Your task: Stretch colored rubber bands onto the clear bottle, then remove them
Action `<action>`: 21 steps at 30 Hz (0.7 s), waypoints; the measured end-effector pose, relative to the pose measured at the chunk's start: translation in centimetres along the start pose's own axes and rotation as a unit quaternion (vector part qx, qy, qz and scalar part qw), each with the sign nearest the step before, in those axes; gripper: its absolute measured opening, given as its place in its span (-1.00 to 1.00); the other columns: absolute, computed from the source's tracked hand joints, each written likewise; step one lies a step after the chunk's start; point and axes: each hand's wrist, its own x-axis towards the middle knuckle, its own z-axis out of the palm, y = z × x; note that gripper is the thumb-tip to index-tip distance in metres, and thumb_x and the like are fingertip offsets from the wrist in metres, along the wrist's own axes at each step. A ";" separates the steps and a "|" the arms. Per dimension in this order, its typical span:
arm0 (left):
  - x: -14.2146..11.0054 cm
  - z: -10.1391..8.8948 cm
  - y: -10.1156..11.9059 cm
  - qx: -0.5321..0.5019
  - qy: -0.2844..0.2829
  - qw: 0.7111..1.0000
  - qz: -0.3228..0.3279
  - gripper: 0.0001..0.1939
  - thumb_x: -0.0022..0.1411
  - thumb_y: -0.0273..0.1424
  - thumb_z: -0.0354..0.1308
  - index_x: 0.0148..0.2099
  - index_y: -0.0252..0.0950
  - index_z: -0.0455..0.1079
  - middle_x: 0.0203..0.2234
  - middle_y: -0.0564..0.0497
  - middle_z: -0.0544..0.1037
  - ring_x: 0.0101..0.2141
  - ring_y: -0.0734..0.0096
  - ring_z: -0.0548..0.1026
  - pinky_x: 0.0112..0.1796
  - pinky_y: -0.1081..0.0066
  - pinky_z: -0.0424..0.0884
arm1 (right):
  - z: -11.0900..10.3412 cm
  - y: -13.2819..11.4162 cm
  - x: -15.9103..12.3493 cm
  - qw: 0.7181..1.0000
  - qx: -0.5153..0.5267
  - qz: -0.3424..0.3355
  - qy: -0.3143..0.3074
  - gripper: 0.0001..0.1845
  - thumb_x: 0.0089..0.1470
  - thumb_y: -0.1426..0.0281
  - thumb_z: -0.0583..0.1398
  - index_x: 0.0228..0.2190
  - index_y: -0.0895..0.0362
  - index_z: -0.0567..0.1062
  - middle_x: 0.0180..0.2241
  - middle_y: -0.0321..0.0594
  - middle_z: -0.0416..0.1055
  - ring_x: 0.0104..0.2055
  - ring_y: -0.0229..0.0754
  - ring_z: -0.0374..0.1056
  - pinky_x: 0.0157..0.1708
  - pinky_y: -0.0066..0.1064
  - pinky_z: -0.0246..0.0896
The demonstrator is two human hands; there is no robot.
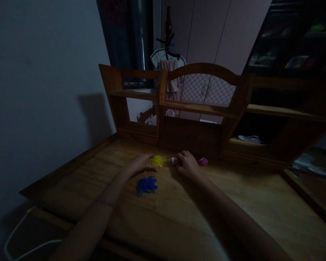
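A loose heap of thin yellow strands lies on the wooden desk, with my left hand curved against its left side. The thumb and fingers of that hand are apart, touching the heap's edge. On the other side, my right hand grips a small red container lying on its side. Its whitish end points at the yellow heap. Nearer to me is a pile of blue strands. Just right of my right hand sits a small purple-pink object, too dim to name.
A wooden desk hutch with open shelves rises along the back of the desk. A wall borders the left side. A white cable hangs at the front left. Clothes on a stand are behind the hutch.
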 end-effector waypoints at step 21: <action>0.5 1.3 0.8 -0.177 -0.007 0.983 -0.043 -0.53 -0.02 -0.23 0.33 -0.08 -0.38 0.45 -0.57 0.07 0.47 -0.63 0.50 0.39 -0.61 0.53 0.25 | 1.9 -2.0 0.0 0.999 0.010 -0.029 0.031 -0.38 0.01 0.42 0.16 0.15 0.09 0.32 -0.02 -0.01 0.30 0.05 0.07 0.11 0.09 -0.09 -0.05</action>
